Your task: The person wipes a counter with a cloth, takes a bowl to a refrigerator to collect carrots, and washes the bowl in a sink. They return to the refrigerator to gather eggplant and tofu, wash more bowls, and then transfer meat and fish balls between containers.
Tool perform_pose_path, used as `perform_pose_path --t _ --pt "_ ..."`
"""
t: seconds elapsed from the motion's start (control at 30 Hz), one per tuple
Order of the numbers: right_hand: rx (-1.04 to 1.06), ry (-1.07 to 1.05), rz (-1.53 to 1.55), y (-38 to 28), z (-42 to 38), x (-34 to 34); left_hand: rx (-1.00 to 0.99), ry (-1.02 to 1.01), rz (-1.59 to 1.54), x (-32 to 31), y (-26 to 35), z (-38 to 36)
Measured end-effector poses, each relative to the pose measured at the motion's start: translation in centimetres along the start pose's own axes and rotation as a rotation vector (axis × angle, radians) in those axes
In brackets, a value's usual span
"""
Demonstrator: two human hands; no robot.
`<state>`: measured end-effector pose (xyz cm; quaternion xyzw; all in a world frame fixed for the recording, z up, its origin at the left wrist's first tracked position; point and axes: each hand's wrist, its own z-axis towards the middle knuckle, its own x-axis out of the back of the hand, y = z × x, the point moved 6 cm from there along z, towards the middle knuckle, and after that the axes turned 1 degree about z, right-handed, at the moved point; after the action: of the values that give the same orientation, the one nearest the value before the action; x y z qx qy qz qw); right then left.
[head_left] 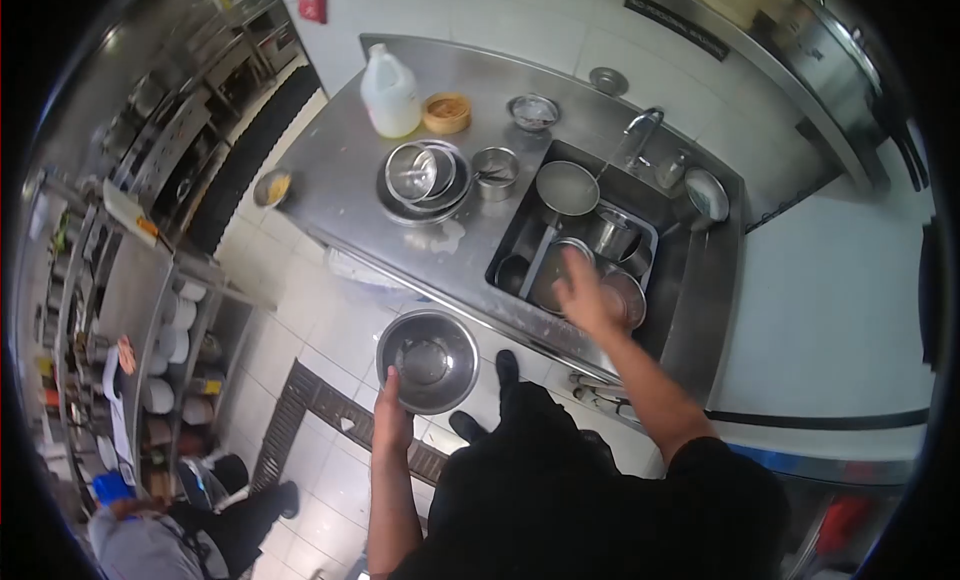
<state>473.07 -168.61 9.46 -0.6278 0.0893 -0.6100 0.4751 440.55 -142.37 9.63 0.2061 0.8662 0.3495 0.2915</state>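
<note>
My left hand (392, 416) grips a round stainless steel mixing bowl (428, 358) by its near rim, thumb on the inside. The bowl is held out over the floor, in front of the counter. My right hand (590, 298) is above the sink (681, 270), fingers stretched out and slightly blurred, with nothing visible in it. Below and around it are metal pots and bowls, among them a pot (612, 232) and a bowl (628, 298). A round strainer (568, 188) lies across the sink's back left part. Whether my right fingers touch a dish is hard to see.
On the steel counter (330, 170) stand a white jug (390, 95), a wooden steamer (446, 112), stacked metal bowls (424, 183) and a metal container (495, 172). A faucet (643, 130) is behind the sink. Another person (190, 535) is at lower left beside shelves (130, 310).
</note>
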Motion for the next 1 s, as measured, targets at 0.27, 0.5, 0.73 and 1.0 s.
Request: perform_pose_path --t 0.27,0.5,0.73,1.0 --pt "-0.179 0.45 -0.507 22.7 20.0 11.1 0.002 -0.244 0.223 -20.1 2.1 12.8" --pt "-0.258 -0.003 -0.716 32.9 23.2 8.5 0.009 -0.28 0.318 -36.1 0.5 23.6" --pt "-0.198 -0.064 -0.475 33.7 24.2 11.6 0.066 -0.241 0.627 -45.9 -4.2 33.4" --pt "0.37 -0.196 -0.468 19.5 28.0 13.1 -0.147 -0.739 1.356 -56.8 -8.4 37.5"
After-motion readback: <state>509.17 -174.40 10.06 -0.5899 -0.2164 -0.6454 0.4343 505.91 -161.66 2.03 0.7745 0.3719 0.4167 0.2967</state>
